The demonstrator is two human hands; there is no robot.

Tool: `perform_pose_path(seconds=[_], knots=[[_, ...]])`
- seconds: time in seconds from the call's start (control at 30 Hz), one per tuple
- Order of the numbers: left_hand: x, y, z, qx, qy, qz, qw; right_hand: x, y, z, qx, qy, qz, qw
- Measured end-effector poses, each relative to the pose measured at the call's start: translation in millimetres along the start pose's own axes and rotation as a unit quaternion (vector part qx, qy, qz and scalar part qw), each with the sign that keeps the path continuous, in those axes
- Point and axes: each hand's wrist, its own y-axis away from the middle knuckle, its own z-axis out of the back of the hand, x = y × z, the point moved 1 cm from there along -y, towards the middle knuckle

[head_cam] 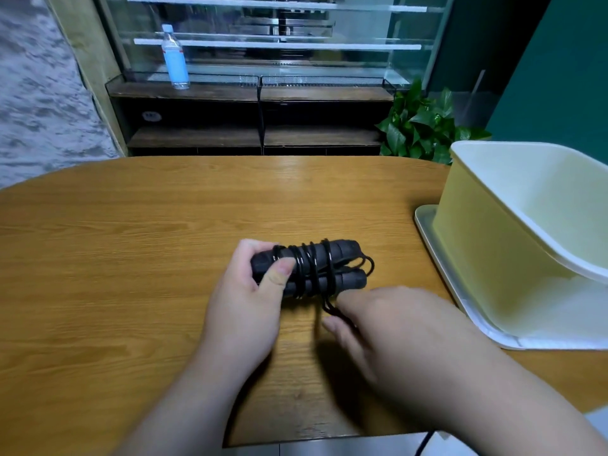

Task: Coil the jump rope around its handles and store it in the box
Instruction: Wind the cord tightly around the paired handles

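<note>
The left hand [250, 297] is gripping the black rope-wrapped handles [312, 268]; the right hand [378, 327] is pinching the black cord's end [329, 307] near the open cream plastic box [513, 232] on the wooden desk [131, 241].

The handles [309, 269] lie on the table [131, 245], left of the box [493, 232].

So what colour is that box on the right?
Pale yellow outside with a white rim, seen in the head view: box.

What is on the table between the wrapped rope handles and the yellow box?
Nothing: in the head view the table is bare wood between the handles and the box; only a small rope loop sticks out there.
</note>
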Motion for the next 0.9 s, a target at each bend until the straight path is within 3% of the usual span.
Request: perform_pose_path(seconds=[0.1,0.27,0.4,0.63,0.8,0.9], knots=[[-3.0,1.7,1.5,0.068,-0.009,-0.025,0.997,-6.6,4.5,22.6,-0.025,0.006,-0.022,0.999],[0.2,2.3,3.9,0.19,0.006,-0.039,0.981,-13.2,2.7,28.6,-0.001,-0.046,-0.057,0.997],[3.6,3.4,1.2,0.277,0.121,-0.019,0.953,-25.3,5.4,26.0,-0.009,-0.11,-0.1,0.989],[1.7,1.6,8.0,0.319,0.249,0.002,0.914,-43.6,9.3,30.7,-0.007,-0.191,-0.119,0.974],[2.0,4.4,8.2,0.307,0.274,0.041,0.91,-44.2,7.8,30.0,0.001,-0.251,-0.091,0.964],[-2.3,7.1,8.9,0.301,0.344,0.051,0.888,-42.7,6.7,31.3,-0.012,-0.3,-0.078,0.951]])
